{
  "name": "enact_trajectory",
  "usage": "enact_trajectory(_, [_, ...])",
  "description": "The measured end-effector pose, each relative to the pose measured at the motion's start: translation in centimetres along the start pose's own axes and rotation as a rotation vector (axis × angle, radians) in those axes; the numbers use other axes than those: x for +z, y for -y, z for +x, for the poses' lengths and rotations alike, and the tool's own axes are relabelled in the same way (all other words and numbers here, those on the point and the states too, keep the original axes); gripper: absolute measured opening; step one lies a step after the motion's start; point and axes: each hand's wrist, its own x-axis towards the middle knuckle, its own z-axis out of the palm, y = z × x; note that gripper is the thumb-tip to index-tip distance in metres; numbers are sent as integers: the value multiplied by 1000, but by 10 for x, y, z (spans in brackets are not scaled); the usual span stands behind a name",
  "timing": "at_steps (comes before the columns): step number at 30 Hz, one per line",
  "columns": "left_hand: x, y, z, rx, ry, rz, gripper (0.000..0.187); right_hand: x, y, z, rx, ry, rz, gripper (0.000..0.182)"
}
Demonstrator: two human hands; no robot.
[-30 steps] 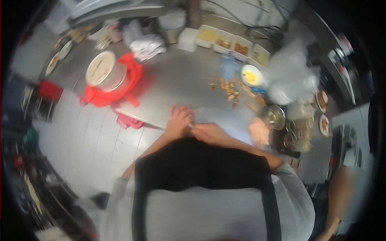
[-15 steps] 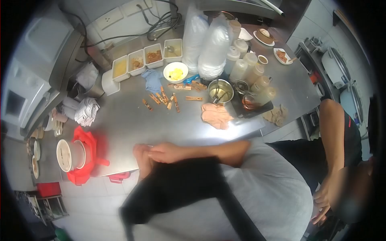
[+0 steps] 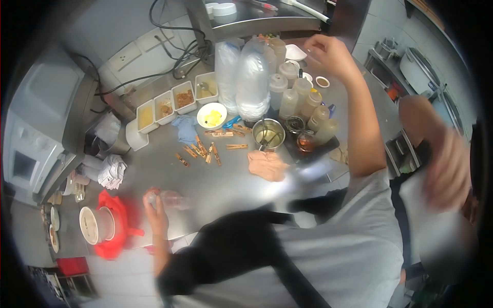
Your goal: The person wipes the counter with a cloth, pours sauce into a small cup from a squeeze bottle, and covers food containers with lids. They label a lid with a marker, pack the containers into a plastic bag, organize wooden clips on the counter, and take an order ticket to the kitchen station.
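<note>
My left hand [image 3: 154,205] is over the front edge of the steel table, fingers closed around a clear plastic thing [image 3: 177,200] that is smeared by motion. Beside it on the left are a red plastic bag [image 3: 119,226] and a pale round tub [image 3: 89,225]. My right hand [image 3: 327,55] is stretched out over the back right of the table, near a white dish [image 3: 295,52] and a small sauce cup [image 3: 322,81]. Its fingers are curled in, and what they hold, if anything, is hidden.
Several squeeze bottles [image 3: 288,102], stacked clear bags [image 3: 252,77] and a metal pot [image 3: 268,134] fill the back. Food trays [image 3: 184,98], a white bowl [image 3: 212,115], clothespins [image 3: 237,146] and cloths [image 3: 267,165] lie around. Another person's blurred hand [image 3: 448,172] is at right.
My hands were together at the table's front edge and have parted. The right one has swung far to the back right; the left has moved left, with a clear thing now showing.
</note>
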Motion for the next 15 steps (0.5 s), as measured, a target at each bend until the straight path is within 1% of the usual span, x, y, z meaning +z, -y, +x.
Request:
enact_trajectory(1, [-1,0,3,-53,-6,-74,16,18,-36,13,12,33,-172,17])
enact_trajectory(2, [-3,-6,5,-31,-58,-134,17,35,-73,27,17,68,-345,18])
enact_trajectory(3, [-4,-17,10,-5,-114,-193,18,58,-107,36,-11,206,-445,20])
enact_trajectory(5, [-9,-40,19,41,-196,-248,21,104,-174,54,-107,477,-619,31])
enact_trajectory(6, [-15,-50,20,53,-236,-237,22,121,-195,52,-95,400,-504,45])
enact_trajectory(7, [-25,-56,16,56,-309,-210,24,130,-194,54,-25,429,-459,54])
enact_trajectory(8, [-33,-56,10,38,-306,-119,27,148,-222,56,-191,318,-353,41])
enact_trajectory(9, [-41,-54,4,3,-312,-19,30,164,-259,62,-407,265,-354,49])
enact_trajectory(10, [-48,-57,-3,8,-309,26,33,152,-219,58,-304,409,-92,48])
enact_trajectory(11, [-54,-51,-14,32,-294,166,29,144,-198,55,-159,513,-216,41])
enact_trajectory(13, [-56,-46,-42,-58,-363,135,26,184,-296,88,-322,577,-819,34])
enact_trajectory(14, [-58,-44,-58,-75,-385,126,24,193,-295,100,-321,598,-921,34])
enact_trajectory(15, [-59,-39,-75,-140,-406,94,24,206,-268,105,-281,592,-902,34])
